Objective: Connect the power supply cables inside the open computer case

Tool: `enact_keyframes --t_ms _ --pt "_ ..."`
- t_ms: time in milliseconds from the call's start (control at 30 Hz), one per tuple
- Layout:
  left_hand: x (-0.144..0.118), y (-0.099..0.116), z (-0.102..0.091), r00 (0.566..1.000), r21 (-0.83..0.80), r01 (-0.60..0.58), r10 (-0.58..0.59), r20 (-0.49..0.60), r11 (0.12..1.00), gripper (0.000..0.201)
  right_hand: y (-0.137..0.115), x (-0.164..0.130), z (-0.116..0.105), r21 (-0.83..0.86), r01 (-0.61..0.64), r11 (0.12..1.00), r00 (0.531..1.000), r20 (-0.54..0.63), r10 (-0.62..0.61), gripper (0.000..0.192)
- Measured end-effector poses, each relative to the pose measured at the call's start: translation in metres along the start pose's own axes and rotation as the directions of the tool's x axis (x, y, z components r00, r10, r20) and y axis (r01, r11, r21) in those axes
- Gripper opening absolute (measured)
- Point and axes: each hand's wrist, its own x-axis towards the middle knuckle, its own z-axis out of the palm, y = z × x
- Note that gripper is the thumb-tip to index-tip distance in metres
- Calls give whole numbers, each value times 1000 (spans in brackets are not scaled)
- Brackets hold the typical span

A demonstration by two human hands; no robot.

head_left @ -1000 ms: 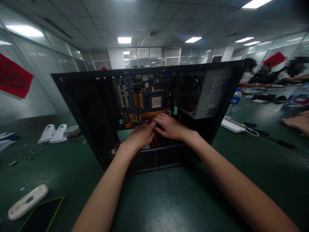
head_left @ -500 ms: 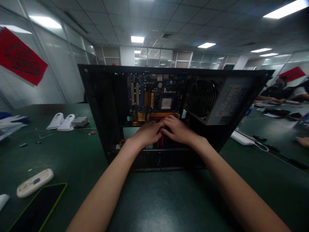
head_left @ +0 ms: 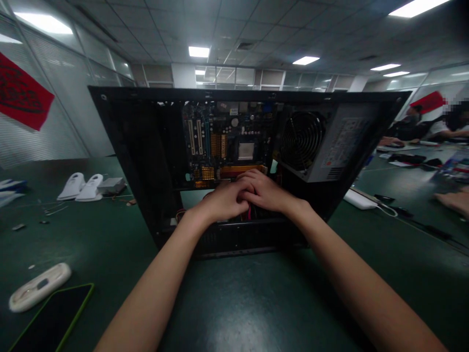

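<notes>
On the green tabletop [head_left: 256, 303] stands an open case [head_left: 146, 161], its long axis left to right, open side facing the camera. It holds a motherboard [head_left: 223, 142] and, to the right, a power supply [head_left: 322, 142]. Both hands, left [head_left: 220, 201] and right [head_left: 266, 191], touch below the board, fingers curled around red cables [head_left: 249, 212]; their grip is hidden.
</notes>
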Motion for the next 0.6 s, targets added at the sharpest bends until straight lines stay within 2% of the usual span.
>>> enact_keyframes --t_ms 100,200,300,367,467,533,600 --pt "-2 5 -2 999 130 41 -45 23 991 21 1 0 0 -15 -2 1000 1000 13 3 9" --pt "-2 9 -4 995 280 100 -103 -2 955 20 1 1 -1 -31 -20 999 999 -26 20 10" --pt "-1 11 -4 989 341 144 -141 -34 929 24 1 0 -1 37 -103 994 994 -19 103 19" --pt "-1 12 -3 982 367 186 -180 -51 911 24 1 -2 0 148 -187 971 981 79 176 29" --pt "0 8 -2 957 375 290 -273 -97 880 23 -1 -5 2 249 -316 916 928 283 243 47" --pt "0 5 -3 928 353 372 -335 -162 858 23 -3 -7 3 266 -348 899 880 423 215 52" --pt "0 3 -4 900 330 430 -369 -233 841 24 -5 -7 4 267 -357 895 810 566 154 55"
